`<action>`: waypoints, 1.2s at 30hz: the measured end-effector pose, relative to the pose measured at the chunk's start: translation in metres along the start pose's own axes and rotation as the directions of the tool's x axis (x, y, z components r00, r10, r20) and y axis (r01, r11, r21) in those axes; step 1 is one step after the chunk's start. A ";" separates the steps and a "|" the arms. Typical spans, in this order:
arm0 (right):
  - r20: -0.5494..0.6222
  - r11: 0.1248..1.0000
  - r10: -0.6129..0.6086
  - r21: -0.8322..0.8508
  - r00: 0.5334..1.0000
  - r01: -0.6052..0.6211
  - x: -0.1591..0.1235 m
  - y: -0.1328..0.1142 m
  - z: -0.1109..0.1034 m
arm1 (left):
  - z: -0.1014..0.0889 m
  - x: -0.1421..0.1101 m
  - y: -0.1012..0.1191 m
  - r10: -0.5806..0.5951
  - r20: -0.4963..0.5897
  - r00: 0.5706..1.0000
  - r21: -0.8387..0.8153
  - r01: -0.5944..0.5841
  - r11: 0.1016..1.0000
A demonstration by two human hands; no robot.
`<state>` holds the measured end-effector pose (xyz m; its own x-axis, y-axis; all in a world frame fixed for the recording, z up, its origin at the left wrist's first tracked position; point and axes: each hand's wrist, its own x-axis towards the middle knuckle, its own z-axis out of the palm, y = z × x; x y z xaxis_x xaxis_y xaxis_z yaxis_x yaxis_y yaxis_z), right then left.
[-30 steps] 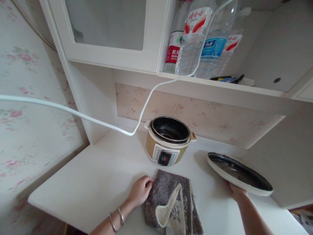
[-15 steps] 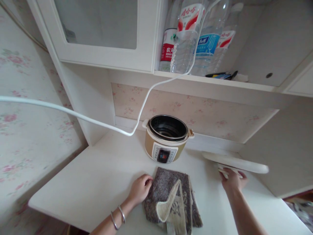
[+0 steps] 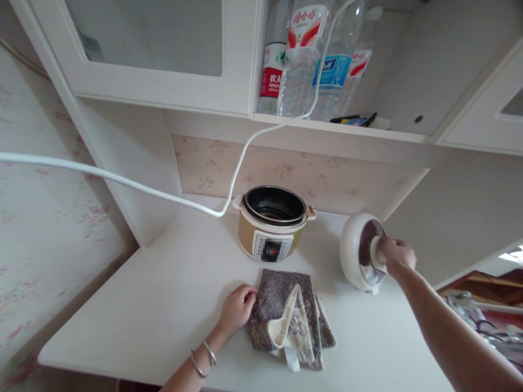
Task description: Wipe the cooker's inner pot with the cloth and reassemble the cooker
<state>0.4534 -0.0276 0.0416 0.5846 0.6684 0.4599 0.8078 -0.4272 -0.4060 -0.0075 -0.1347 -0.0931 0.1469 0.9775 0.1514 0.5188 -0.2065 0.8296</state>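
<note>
My right hand (image 3: 396, 255) is wrapped round the knob of the cooker lid (image 3: 353, 253), a cream disc with a brownish centre. The lid is tilted nearly on edge, its outer face towards my hand. To its left stands the gold and cream electric pressure cooker (image 3: 249, 234), uncovered, with a dark inner pot (image 3: 275, 206) in it. My left hand (image 3: 239, 307) rests on the white surface with curled fingers, against the left edge of a folded grey-brown cloth (image 3: 281, 299). Nothing shows in those fingers. The cloth lies in front of the cooker, one pale corner turned over.
A white cable (image 3: 241, 163) hangs across the view, in front of the shelf and left of the cooker. Several plastic bottles (image 3: 300, 76) stand on the cupboard shelf (image 3: 392, 139) above. The white tabletop (image 3: 122, 305) ends at a front edge lower left.
My right hand has turned the lid from nearly level to nearly on edge, lifting slightly. My left hand stays beside the cloth. The view has shifted a little to the right.
</note>
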 end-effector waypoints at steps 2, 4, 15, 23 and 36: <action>0.085 0.999 0.010 -0.047 0.996 -0.006 0.001 -0.019 -0.012 | -0.001 0.000 0.000 -0.006 0.008 1.000 -0.006 0.006 1.000; 0.160 0.993 -0.067 -0.090 0.985 0.082 0.001 -0.046 -0.027 | -0.002 0.000 -0.001 -0.003 0.020 1.000 -0.019 0.003 1.000; 0.218 0.668 -0.638 -0.320 0.738 0.672 0.003 -0.222 -0.092 | -0.009 0.002 -0.009 0.041 0.041 0.998 -0.081 -0.037 0.996; 0.119 0.398 -0.894 -0.232 0.432 0.888 -0.010 -0.309 -0.066 | -0.009 0.003 -0.006 0.052 0.035 0.998 0.004 -0.052 0.999; 0.318 0.264 -0.906 -0.088 0.278 0.961 -0.021 -0.368 -0.007 | -0.007 0.007 -0.009 0.026 0.032 0.999 0.019 -0.027 0.999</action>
<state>0.1448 0.1115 0.1866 -0.5935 0.7667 0.2449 0.7812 0.4755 0.4045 -0.0168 -0.1254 -0.0962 0.1876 0.9698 0.1560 0.5307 -0.2337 0.8147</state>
